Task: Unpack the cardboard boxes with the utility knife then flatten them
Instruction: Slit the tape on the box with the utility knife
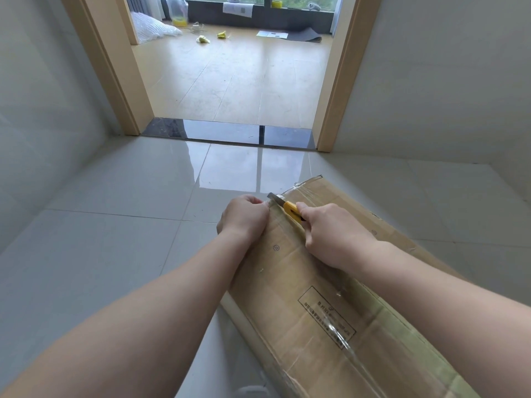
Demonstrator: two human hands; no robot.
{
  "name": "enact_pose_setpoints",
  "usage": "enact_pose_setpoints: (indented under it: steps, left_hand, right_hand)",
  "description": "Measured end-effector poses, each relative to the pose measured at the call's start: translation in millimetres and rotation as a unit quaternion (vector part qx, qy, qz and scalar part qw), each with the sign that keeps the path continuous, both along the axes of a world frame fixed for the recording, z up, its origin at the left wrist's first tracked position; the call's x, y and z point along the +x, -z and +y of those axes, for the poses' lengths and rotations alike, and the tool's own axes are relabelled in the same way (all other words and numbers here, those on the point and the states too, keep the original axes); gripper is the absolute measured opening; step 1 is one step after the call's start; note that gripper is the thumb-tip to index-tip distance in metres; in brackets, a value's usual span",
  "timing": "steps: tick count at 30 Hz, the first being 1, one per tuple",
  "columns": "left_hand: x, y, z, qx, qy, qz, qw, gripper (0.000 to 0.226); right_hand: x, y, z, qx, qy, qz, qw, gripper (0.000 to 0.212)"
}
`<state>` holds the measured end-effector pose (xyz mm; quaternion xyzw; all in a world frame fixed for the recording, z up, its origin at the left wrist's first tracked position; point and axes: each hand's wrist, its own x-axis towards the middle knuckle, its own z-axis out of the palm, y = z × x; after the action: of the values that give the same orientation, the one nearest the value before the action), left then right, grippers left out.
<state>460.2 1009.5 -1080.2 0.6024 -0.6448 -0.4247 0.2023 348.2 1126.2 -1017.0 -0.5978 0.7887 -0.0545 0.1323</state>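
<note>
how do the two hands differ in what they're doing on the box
The right hand grips a yellow utility knife with its blade out near the box's far edge; the left hand holds no tool. The left hand is curled at the far left corner of the cardboard box and seems to pinch the clear tape there, while the right hand lies further in on the top face. Both rest on the same taped box.

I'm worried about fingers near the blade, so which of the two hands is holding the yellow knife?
The right hand grips the yellow utility knife, blade extended along the cardboard box seam. The left hand holds no tool; its curled fingers pinch the box's edge beside the blade.
</note>
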Motion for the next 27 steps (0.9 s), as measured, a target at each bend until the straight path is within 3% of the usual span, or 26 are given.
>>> enact_pose_setpoints:
  steps: [14, 21, 27]
  left_hand:
    - [2, 4, -2, -0.026, 0.023, -0.004, 0.999, 0.016]
    - [2, 5, -5, -0.036, 0.026, -0.009, 0.999, 0.017]
    - [2, 5, -5, -0.029, 0.023, 0.002, 0.999, 0.018]
  right_hand:
    - [-9, 1, 18, 0.046, -0.003, 0.005, 0.999, 0.035]
    - [-8, 6, 24, 0.05, -0.009, 0.016, 0.999, 0.055]
    - [-12, 7, 36, 0.064, -0.019, 0.039, 0.997, 0.06]
